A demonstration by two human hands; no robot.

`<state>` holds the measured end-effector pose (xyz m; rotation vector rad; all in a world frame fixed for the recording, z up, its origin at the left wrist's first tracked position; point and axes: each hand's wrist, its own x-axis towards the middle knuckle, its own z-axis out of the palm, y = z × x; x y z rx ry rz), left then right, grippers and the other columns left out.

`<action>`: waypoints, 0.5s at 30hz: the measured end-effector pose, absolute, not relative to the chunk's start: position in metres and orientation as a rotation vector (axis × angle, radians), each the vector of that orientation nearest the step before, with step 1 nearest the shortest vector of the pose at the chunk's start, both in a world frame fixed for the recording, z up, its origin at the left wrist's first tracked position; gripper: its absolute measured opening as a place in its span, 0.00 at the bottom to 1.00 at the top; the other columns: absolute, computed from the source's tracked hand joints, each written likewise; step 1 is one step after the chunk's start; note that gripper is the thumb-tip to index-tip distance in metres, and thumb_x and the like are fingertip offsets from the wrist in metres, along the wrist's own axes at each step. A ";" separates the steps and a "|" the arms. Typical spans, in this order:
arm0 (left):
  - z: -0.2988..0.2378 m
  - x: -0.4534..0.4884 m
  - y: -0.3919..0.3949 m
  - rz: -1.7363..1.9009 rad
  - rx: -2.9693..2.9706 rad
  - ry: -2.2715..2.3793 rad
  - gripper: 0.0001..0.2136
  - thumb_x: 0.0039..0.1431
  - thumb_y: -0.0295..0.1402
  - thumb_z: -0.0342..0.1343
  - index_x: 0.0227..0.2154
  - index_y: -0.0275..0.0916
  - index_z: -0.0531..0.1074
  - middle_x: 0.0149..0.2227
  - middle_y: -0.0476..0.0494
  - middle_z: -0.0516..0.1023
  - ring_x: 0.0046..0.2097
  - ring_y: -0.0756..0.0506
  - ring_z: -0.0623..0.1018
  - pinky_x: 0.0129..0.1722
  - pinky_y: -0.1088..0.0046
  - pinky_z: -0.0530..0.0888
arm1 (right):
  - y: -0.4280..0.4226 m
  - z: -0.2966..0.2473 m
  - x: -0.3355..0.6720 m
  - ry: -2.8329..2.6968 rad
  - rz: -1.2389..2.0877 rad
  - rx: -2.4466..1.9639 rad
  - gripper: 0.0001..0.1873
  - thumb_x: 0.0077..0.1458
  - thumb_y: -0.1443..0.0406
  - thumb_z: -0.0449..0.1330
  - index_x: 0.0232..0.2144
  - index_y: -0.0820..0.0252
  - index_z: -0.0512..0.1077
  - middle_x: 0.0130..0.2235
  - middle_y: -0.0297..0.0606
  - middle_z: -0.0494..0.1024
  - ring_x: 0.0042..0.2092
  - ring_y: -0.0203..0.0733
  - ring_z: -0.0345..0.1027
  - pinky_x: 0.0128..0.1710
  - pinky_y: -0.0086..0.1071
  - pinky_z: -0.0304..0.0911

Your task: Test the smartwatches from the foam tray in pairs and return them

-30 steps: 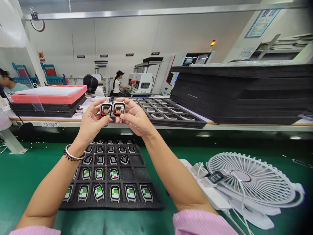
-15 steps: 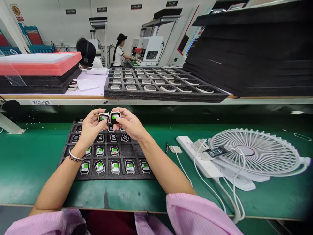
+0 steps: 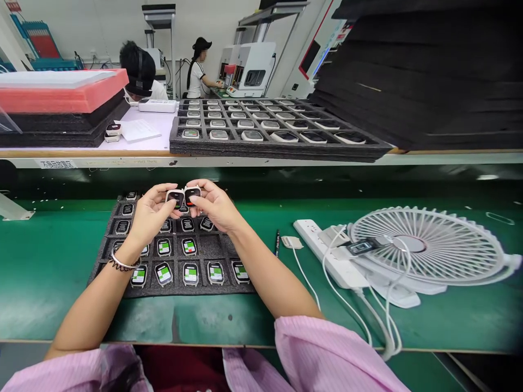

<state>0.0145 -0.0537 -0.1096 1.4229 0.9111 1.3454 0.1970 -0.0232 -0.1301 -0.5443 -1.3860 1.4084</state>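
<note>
The left hand (image 3: 153,215) grips one watch (image 3: 175,196), the right hand (image 3: 216,208) a second watch (image 3: 193,192), foam tray (image 3: 208,247) below both; I'd pinch each by its sides, leaving the front uncovered.

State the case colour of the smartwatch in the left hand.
The smartwatch has an off-white case, seen in the head view.

View: one head camera, worn by the person, looking forward and down.
Sleeves (image 3: 327,348): enter at the bottom edge, nearest the lens, which sits above and behind them.
Left grip (image 3: 150,216), right grip (image 3: 217,209): close ahead, left of centre.
Tabletop (image 3: 212,321): seen slantwise from above, tray (image 3: 209,246) and fan (image 3: 429,245) both within frame.
Shelf (image 3: 143,161): farther off, seen at a shallower slant.
Wall (image 3: 102,32): far background, cut by the top edge.
</note>
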 end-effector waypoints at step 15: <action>-0.112 0.013 -0.052 1.318 1.381 0.910 0.21 0.51 0.32 0.65 0.49 0.36 0.71 0.39 0.45 0.80 0.29 0.49 0.83 0.32 0.75 0.82 | -0.027 -0.130 0.197 -1.419 1.406 -0.566 0.22 0.49 0.62 0.68 0.46 0.56 0.68 0.34 0.31 0.74 0.27 0.36 0.69 0.28 0.31 0.67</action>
